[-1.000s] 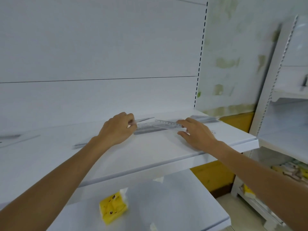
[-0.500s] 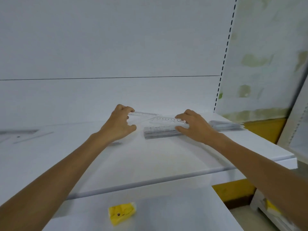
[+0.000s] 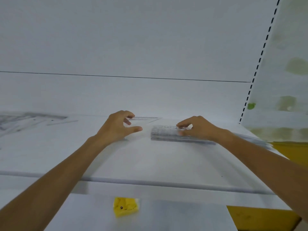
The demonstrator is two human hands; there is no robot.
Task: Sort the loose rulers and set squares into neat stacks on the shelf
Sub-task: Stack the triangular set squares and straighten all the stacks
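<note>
Right hand [image 3: 198, 129] is on the ruler stack [image 3: 166, 135], mid-shelf [image 3: 150, 160]: fingers curled over the far edge, thumb on the near edge, gripping it. Stack lies flat, long side across. Left hand [image 3: 116, 127] is just left of it, holding nothing, fingers half-curled, thumb out. Its fingertips are at the end of a clear set square [image 3: 145, 118] lying flat behind; contact unclear. Loose pile [image 3: 25, 119] at far left, blurred. Yellow pack [image 3: 125, 206] on the lower shelf.
</note>
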